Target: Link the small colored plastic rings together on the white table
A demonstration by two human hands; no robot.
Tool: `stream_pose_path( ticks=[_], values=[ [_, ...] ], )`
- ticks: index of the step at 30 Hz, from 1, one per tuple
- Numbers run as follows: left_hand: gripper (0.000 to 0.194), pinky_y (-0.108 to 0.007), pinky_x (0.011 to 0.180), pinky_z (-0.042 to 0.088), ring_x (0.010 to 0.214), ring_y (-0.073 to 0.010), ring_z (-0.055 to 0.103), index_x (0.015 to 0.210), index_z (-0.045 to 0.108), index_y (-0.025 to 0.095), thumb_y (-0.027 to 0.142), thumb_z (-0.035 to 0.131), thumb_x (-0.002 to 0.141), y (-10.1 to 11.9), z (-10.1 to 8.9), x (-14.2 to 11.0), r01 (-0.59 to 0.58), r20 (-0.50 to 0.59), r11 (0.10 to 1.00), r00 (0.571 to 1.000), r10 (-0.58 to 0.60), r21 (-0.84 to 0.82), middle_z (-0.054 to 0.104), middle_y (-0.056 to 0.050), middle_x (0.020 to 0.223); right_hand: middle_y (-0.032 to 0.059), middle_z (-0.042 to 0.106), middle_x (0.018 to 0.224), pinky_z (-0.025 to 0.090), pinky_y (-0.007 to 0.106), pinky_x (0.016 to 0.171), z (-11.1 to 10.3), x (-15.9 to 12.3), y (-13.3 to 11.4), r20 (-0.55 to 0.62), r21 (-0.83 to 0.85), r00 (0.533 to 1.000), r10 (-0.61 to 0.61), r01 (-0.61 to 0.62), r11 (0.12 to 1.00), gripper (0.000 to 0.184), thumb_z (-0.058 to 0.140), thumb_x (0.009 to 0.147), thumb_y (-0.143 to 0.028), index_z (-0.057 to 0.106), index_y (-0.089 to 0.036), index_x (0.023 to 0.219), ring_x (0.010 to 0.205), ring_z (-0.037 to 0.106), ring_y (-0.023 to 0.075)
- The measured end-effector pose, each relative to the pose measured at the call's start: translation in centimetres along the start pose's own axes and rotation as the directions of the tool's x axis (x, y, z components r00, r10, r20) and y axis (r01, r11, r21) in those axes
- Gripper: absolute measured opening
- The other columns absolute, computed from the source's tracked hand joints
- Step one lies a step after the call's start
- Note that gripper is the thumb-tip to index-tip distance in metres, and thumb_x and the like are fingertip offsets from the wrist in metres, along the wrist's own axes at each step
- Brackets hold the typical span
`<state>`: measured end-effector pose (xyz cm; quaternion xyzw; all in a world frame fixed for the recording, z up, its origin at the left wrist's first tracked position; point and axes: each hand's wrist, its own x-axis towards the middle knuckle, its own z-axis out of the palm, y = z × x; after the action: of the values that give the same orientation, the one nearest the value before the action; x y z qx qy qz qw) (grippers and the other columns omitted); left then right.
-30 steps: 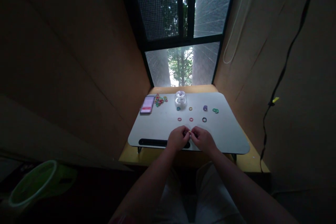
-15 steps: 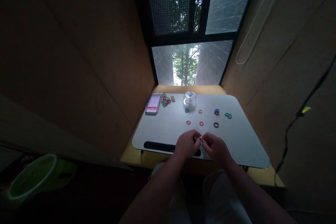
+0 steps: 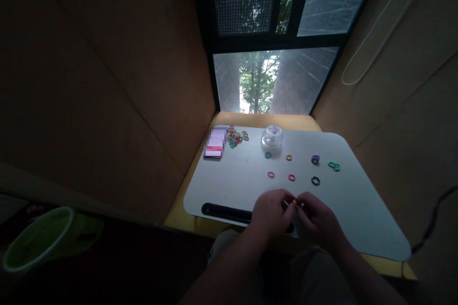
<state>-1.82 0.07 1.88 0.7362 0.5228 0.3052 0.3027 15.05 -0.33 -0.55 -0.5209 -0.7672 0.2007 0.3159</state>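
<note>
My left hand (image 3: 272, 210) and my right hand (image 3: 318, 217) meet above the front edge of the white table (image 3: 222, 183). Both are closed, thumbs and fingertips pinching a small yellow hair tie (image 3: 295, 201), mostly hidden by the fingers. Just beyond them lie a pink hair tie (image 3: 271, 175), a red one (image 3: 292, 177) and a dark one (image 3: 315, 181). Farther back are a blue hair tie (image 3: 268, 155), a yellow-orange one (image 3: 289, 157), purple ones (image 3: 315, 159) and green ones (image 3: 334, 166).
A clear lidded jar (image 3: 272, 142) stands at the back middle. Left of it are a heap of mixed coloured hair ties (image 3: 236, 138) and a phone-like device (image 3: 215, 143) with a blurred screen. A black slot (image 3: 225, 212) runs along the front edge. A green bin (image 3: 53, 238) sits lower left.
The camera view has shifted, so the table appears larger and tilted. Both hands stay together at the front edge, still pinching the small yellow hair tie, with the fingers slightly rearranged.
</note>
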Motion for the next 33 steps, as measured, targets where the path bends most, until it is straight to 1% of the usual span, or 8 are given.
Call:
stream_pose_path(
  ticks=[3,7,10,13,19,28,33],
  values=[
    [0.021,-0.03,0.073,0.044,0.079,-0.0168,0.059,0.095,0.065,0.024,0.036,0.052,0.084,-0.05,-0.02,0.02,0.012,0.013,1.0,1.0,-0.012,-0.021,0.069,-0.002,0.087,0.0032,0.06,0.079,0.045,0.025,0.062,0.06,-0.02,0.13,0.009,0.017,1.0,-0.003,0.003,1.0,0.01,0.048,0.084,-0.028,0.056,-0.022,0.086,0.066,0.056,0.0142],
    [0.022,-0.032,0.073,0.044,0.08,-0.0178,0.059,0.094,0.065,0.024,0.038,0.052,0.083,0.02,-0.14,0.02,0.029,0.019,0.999,0.999,-0.028,-0.034,0.069,-0.003,0.087,0.004,0.063,0.081,0.047,0.026,0.061,0.07,-0.05,0.38,0.025,0.044,1.0,0.015,-0.016,0.999,0.015,0.049,0.084,-0.029,0.058,-0.022,0.093,0.065,0.057,0.0146],
    [0.022,-0.032,0.073,0.044,0.079,-0.018,0.059,0.093,0.065,0.024,0.039,0.053,0.082,-0.02,-0.16,0.01,0.035,0.019,0.999,0.999,-0.034,-0.036,0.069,-0.003,0.087,0.0036,0.065,0.082,0.048,0.025,0.059,0.03,-0.06,0.39,0.049,0.051,0.998,0.026,-0.029,0.998,0.016,0.048,0.085,-0.031,0.057,-0.023,0.095,0.063,0.059,0.0145],
    [0.02,-0.032,0.072,0.044,0.079,-0.0179,0.059,0.092,0.065,0.025,0.039,0.054,0.081,-0.15,-0.06,0.01,0.036,0.009,0.999,0.999,-0.036,-0.041,0.069,-0.002,0.085,0.0034,0.065,0.084,0.048,0.024,0.058,0.01,-0.08,0.28,0.044,0.054,0.998,0.035,-0.037,0.998,0.016,0.049,0.086,-0.032,0.057,-0.023,0.095,0.062,0.06,0.014],
    [0.018,-0.031,0.073,0.044,0.078,-0.0168,0.06,0.092,0.065,0.027,0.037,0.054,0.082,-0.3,0.09,0.07,0.046,0.013,0.998,0.999,-0.046,-0.048,0.069,0.0,0.084,0.0016,0.065,0.077,0.046,0.023,0.055,0.02,-0.08,0.14,0.041,0.055,0.998,0.051,-0.053,0.997,0.014,0.051,0.085,-0.033,0.057,-0.023,0.093,0.056,0.057,0.0127],
    [0.019,-0.032,0.073,0.044,0.079,-0.0176,0.06,0.094,0.066,0.026,0.033,0.053,0.082,-0.39,-0.04,0.12,0.048,0.03,0.994,0.999,-0.046,-0.094,0.069,-0.002,0.086,0.0011,0.066,0.076,0.048,0.022,0.055,0.04,-0.12,0.42,0.033,0.042,0.998,0.055,-0.057,0.998,0.012,0.053,0.084,-0.032,0.059,-0.024,0.089,0.056,0.058,0.0123],
    [0.02,-0.031,0.074,0.044,0.08,-0.0169,0.06,0.095,0.066,0.024,0.032,0.053,0.081,-0.44,-0.2,0.19,0.055,0.053,0.994,0.997,-0.05,-0.094,0.069,-0.002,0.088,0.001,0.065,0.071,0.049,0.021,0.053,0.04,-0.21,0.84,0.053,0.044,0.995,0.081,-0.083,0.996,0.017,0.054,0.083,-0.035,0.059,-0.022,0.092,0.055,0.059,0.0127]
  ],
)
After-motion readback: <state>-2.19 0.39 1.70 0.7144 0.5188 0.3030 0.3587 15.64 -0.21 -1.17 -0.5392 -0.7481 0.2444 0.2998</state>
